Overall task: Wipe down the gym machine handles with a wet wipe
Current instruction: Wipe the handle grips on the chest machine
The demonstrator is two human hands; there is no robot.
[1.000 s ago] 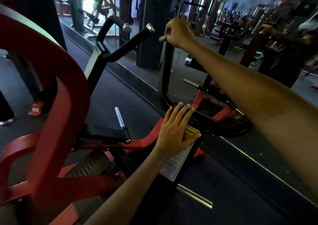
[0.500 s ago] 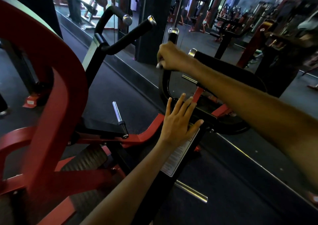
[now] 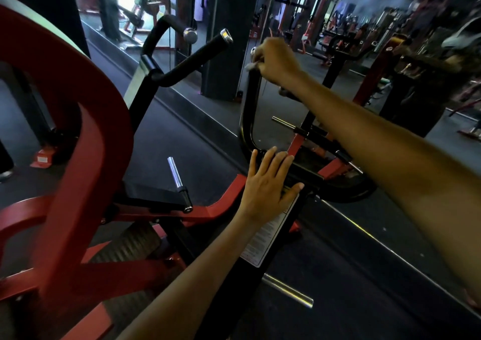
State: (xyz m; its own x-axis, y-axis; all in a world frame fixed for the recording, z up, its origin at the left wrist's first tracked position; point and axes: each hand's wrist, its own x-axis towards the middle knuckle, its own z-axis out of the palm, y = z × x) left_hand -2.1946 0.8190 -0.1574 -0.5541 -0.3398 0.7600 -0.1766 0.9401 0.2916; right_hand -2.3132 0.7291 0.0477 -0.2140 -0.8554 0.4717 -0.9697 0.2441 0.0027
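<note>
My right hand [image 3: 277, 61] is wrapped round the upper end of the machine's right black handle [image 3: 251, 105], near its chrome cap. A bit of white wet wipe [image 3: 252, 65] pokes out from under the fingers on the left side. My left hand [image 3: 268, 186] lies flat, fingers straight, on the black frame where the handle curves down, partly covering a white instruction label [image 3: 265, 238]. The machine's left black handle [image 3: 192, 58] stands free to the left, with chrome end caps.
A big red frame arm [image 3: 78, 136] fills the left side. A chrome peg [image 3: 175, 173] sticks up from the red base. A mirror wall [image 3: 325, 100] runs behind the machine, reflecting other gym equipment. A chrome bar [image 3: 286, 290] lies low near the dark floor.
My right hand slid down the right handle half a second ago and has now moved back up to its top end. My left hand has stayed on the frame.
</note>
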